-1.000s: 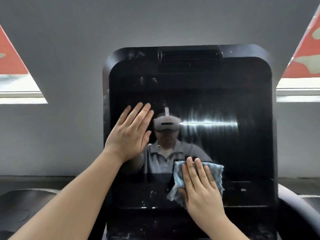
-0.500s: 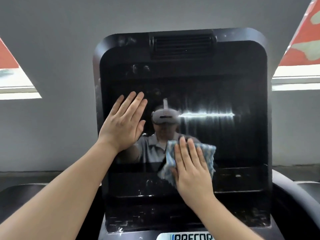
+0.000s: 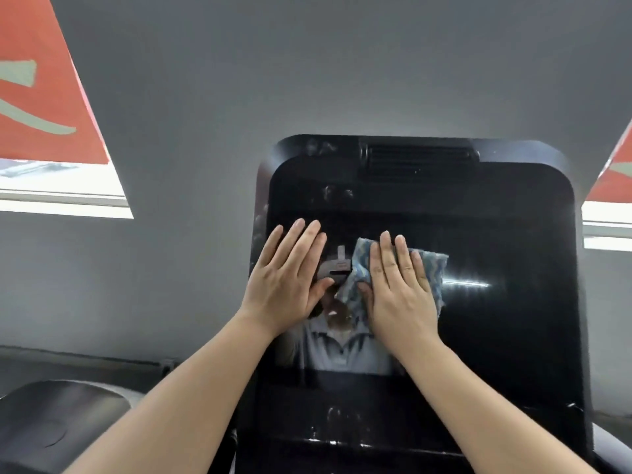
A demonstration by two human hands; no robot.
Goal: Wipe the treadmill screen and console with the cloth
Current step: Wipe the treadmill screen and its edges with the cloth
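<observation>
Right hand [image 3: 396,289] was laid flat, fingers straight and together, pressing the blue patterned cloth [image 3: 431,268] against the upper middle of the dark treadmill screen [image 3: 506,336]. Left hand [image 3: 285,282] was spread flat on the glass just beside it, near the screen's left edge, nothing being held. Smudges were seen on the console [image 3: 342,436] strip below, and a vent grille [image 3: 417,162] was set above the screen.
</observation>
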